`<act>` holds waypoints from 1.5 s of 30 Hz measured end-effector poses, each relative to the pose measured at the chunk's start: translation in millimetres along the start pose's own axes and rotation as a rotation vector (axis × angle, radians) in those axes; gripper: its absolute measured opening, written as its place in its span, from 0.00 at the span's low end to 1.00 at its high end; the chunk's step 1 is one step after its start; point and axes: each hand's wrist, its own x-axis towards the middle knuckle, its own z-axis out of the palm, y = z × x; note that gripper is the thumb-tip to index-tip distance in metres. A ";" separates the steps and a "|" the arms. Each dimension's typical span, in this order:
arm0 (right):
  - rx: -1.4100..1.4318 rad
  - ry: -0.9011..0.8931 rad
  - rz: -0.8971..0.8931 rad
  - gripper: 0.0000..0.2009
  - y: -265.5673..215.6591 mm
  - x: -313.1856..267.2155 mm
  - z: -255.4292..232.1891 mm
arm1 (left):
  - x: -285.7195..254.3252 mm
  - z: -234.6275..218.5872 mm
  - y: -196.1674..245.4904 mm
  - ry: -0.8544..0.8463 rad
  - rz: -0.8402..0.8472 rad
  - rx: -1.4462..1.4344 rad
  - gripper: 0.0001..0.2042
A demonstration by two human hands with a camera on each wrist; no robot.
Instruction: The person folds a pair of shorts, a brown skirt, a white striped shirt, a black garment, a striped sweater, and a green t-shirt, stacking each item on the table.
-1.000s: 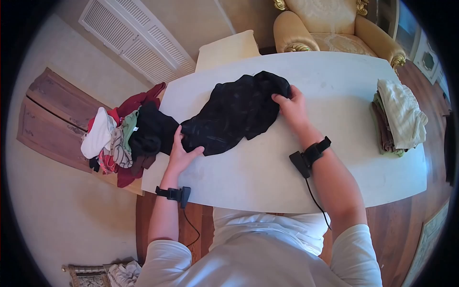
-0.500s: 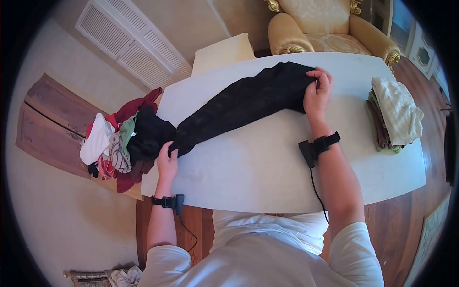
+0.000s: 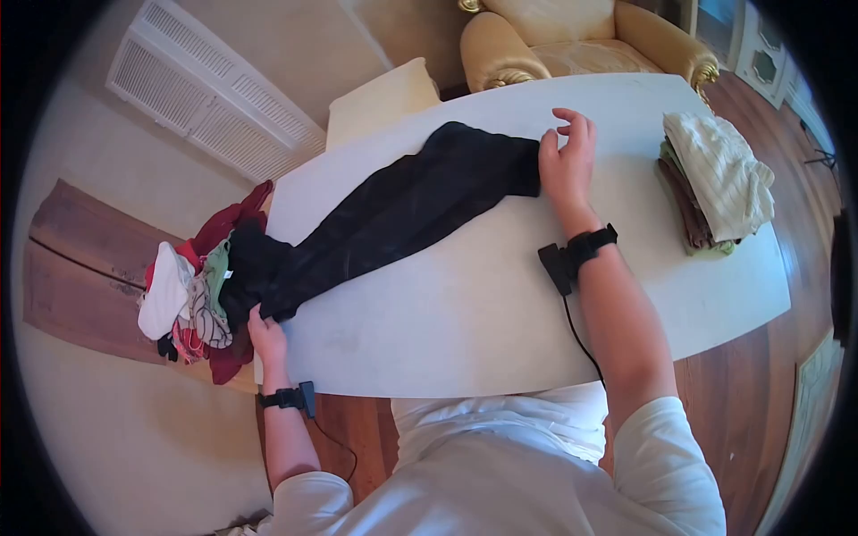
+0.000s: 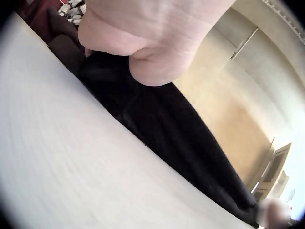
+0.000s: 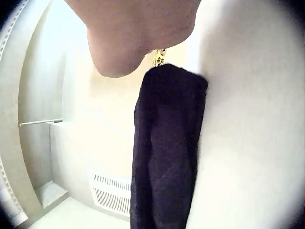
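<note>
A long black garment (image 3: 402,205), shaped like folded trousers, stretches diagonally over the white table (image 3: 465,313). At its left end, beside the clothes pile, my left hand (image 3: 268,339) grips the cloth; the left wrist view has the palm (image 4: 157,38) over the black fabric (image 4: 162,124), the fingertips mostly hidden. My right hand (image 3: 569,165) is at the garment's straight right end, fingers loosely bent and spread apart with no cloth between them. In the right wrist view that hand (image 5: 143,33) is above the end of the black fabric (image 5: 167,143).
A heap of mixed clothes, with a white piece (image 3: 165,290) and a dark red one (image 3: 228,223), sits at the table's left end. Folded clothes (image 3: 719,183) are stacked at the right. Beyond the table stand a gold armchair (image 3: 572,54) and a cream stool (image 3: 380,103).
The bunched black garment was pulled out long to the right and now lies flatter. My left hand shifted left toward the heap. My right hand has let go of the right end.
</note>
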 end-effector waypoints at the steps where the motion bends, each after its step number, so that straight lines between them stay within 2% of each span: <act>1: -0.026 0.001 0.032 0.16 5.0 3.0 -1.6 | -1.6 -4.4 -2.9 -0.084 -0.062 0.097 0.19; 4: -0.028 -0.128 0.128 0.17 40.3 -0.1 15.3 | -14.4 -3.4 5.6 -0.149 -0.068 0.064 0.20; 5: -0.122 -0.196 0.153 0.17 36.3 -2.8 13.2 | -14.5 -0.9 -1.9 -0.197 -0.068 0.066 0.21; 7: -0.133 -0.313 0.131 0.16 29.7 -3.8 11.0 | -6.6 6.1 -23.0 -0.196 -0.028 0.077 0.22; 11: -0.079 -0.518 0.068 0.17 26.5 -5.6 7.4 | -10.6 12.3 -21.0 -0.185 -0.048 0.061 0.24; 14: -0.111 -0.687 0.047 0.21 17.3 -5.2 4.0 | -13.7 10.3 -15.3 -0.190 -0.078 0.044 0.24; 17: -0.254 -0.758 0.012 0.26 3.3 -9.6 1.0 | -14.6 10.8 -15.4 -0.199 -0.095 -0.003 0.25; 20: -0.259 -0.898 0.035 0.26 -5.0 -8.1 1.1 | -18.1 12.2 -12.8 -0.192 -0.087 -0.009 0.25; 23: -0.093 -0.941 0.041 0.18 -15.2 -9.6 -3.5 | -22.8 14.5 -10.0 -0.194 -0.070 0.015 0.29; 26: 0.074 -0.789 0.007 0.14 -14.2 -7.5 5.7 | -30.9 18.9 -5.9 -0.198 -0.046 0.102 0.33; 27: 0.026 -0.782 0.017 0.13 -16.0 0.8 5.6 | -32.0 20.5 -5.7 -0.209 -0.028 0.124 0.34; 30: 0.034 -0.427 -0.463 0.16 -54.1 23.6 2.1 | -36.3 23.3 -8.7 -0.264 -0.006 0.169 0.38; 31: -0.115 -0.360 -0.515 0.18 -79.8 23.9 -6.2 | -35.1 21.6 -7.8 -0.290 -0.015 0.165 0.39; 34: -0.303 -0.576 -0.660 0.17 -103.3 29.4 -25.8 | -32.0 21.3 -7.9 -0.325 -0.028 0.167 0.40; 35: -0.282 -0.672 -0.591 0.15 -106.9 34.3 -34.2 | -31.5 21.2 -7.7 -0.332 -0.029 0.171 0.40; 39: -0.267 -0.718 -0.358 0.14 -81.8 58.6 -41.6 | -34.7 16.4 -1.1 -0.319 -0.030 0.174 0.40; 42: -0.521 -0.809 -0.227 0.17 -53.1 59.4 -40.3 | -33.1 16.3 -0.8 -0.323 -0.033 0.163 0.40; 45: -0.617 -0.854 -0.169 0.23 4.0 50.4 -20.7 | -31.6 14.1 -2.2 -0.329 -0.035 0.148 0.39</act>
